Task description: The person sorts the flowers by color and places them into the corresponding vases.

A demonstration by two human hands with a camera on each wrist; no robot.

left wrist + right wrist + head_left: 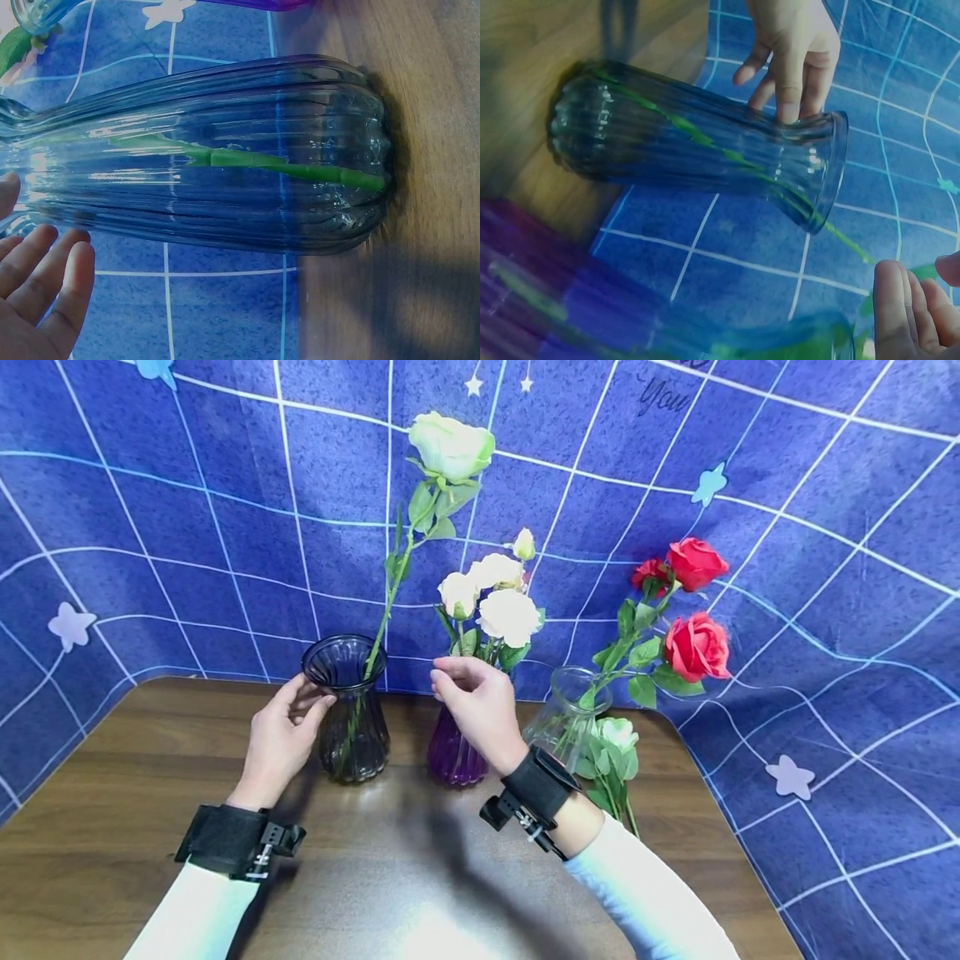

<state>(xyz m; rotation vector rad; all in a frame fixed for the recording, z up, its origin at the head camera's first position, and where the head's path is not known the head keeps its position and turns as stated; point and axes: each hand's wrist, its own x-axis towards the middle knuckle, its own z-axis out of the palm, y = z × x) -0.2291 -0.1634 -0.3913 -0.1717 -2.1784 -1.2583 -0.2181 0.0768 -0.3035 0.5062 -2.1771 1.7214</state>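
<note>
A dark grey ribbed glass vase point(352, 735) stands upright on the table. My left hand point(281, 735) lightly grips its neck from the left, just under the rim, thumb in front. One tall pale green-white rose point(450, 447) leans right out of it, its green stem point(247, 159) reaching the vase's bottom. My right hand point(480, 706) is raised in front of a purple vase point(456, 747), fingers loosely bent and holding nothing. White flowers point(508, 617) fill that purple vase, whose neck is hidden behind the hand.
To the right, a clear glass vase point(551, 727) holds red roses point(697, 647) that lean right. Beside it, a white rose point(618, 735) with leaves lies on the wooden table point(360, 868). Blue patterned cloth point(225, 527) hangs close behind the vases.
</note>
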